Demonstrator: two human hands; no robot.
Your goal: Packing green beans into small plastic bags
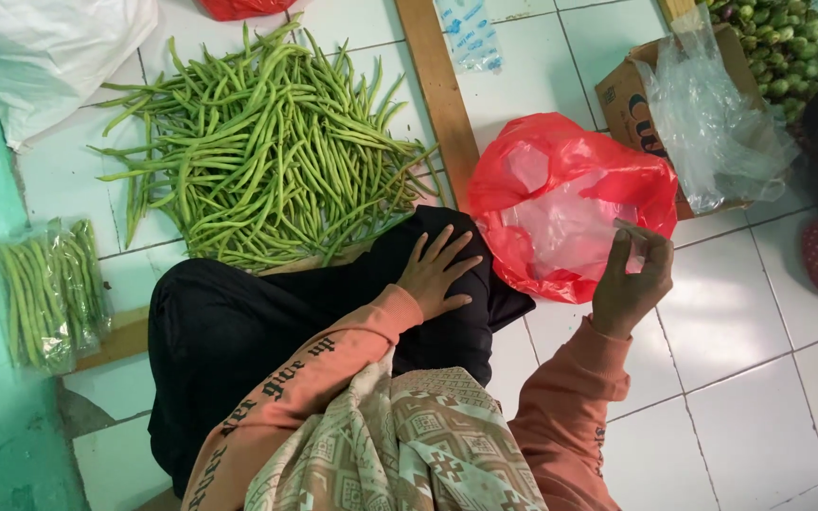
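Patterned cloth (409,445) lies nearest the camera, draped over the person's lap between two orange sleeves; left hand (435,273) rests flat, fingers spread, on the black-trousered knee (267,331), holding nothing; right hand (631,279) is raised to the right of it, thumb and fingertips pinched on the edge of a thin clear plastic bag (570,222); this clear bag lies in the mouth of a red plastic bag (523,166) on the white tiled floor (759,378), just beyond the hand; a loose pile of green beans (267,151) sits far left; a packed bag of beans (47,289) lies at left edge; a cardboard box (631,99) stands far right.
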